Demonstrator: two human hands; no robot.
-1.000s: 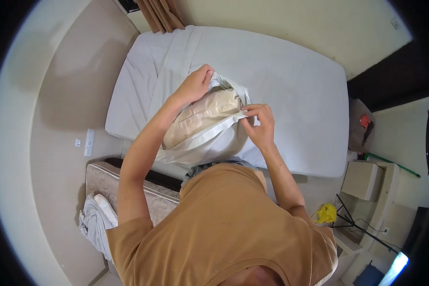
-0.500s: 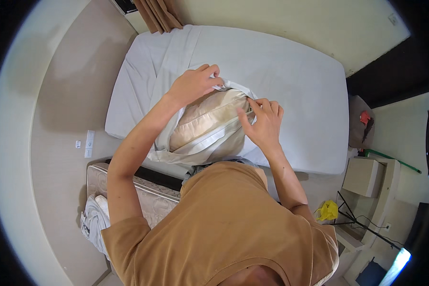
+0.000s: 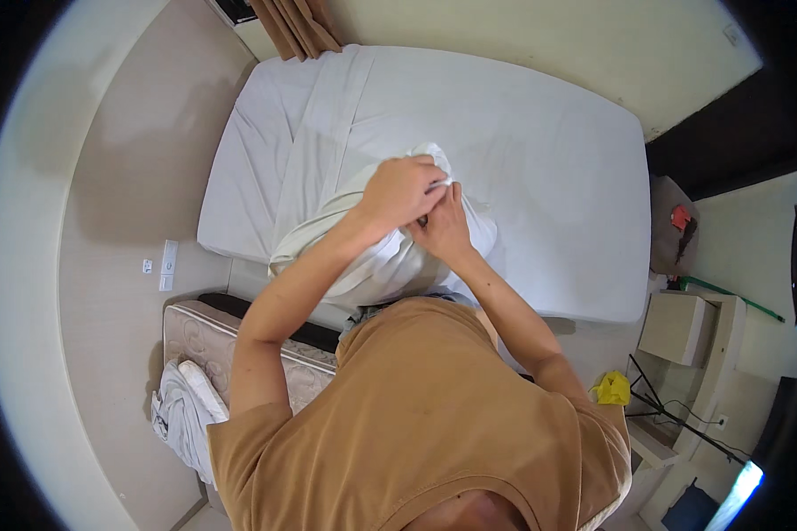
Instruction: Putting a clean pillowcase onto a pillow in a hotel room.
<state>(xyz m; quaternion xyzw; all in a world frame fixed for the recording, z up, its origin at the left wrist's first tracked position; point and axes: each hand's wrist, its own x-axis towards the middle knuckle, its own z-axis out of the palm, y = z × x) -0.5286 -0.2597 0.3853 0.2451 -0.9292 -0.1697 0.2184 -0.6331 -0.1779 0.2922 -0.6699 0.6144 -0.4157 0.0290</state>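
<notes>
A pillow in a white pillowcase (image 3: 376,270) rests at the near edge of the bed (image 3: 540,177), against my body. My left hand (image 3: 405,189) is closed on the far edge of the pillowcase, its fingers curled over the cloth. Close beside it, almost touching, my right hand (image 3: 445,227) pinches the case's opening from the right. The beige pillow itself is now covered by the cloth and my hands. A bunched white corner (image 3: 431,157) of the case sticks up beyond my left fingers.
A white sheet covers the bed. Behind me at the left stands a second mattress (image 3: 205,341) with crumpled grey cloth (image 3: 184,411) on it. At the right are a yellow bag (image 3: 612,388), a black metal stand (image 3: 651,403) and a light cabinet (image 3: 673,327).
Both hands have come together over the pillow, the left moving right and down, the right moving left. The pillowcase opening has drawn together, and the beige pillow no longer shows.
</notes>
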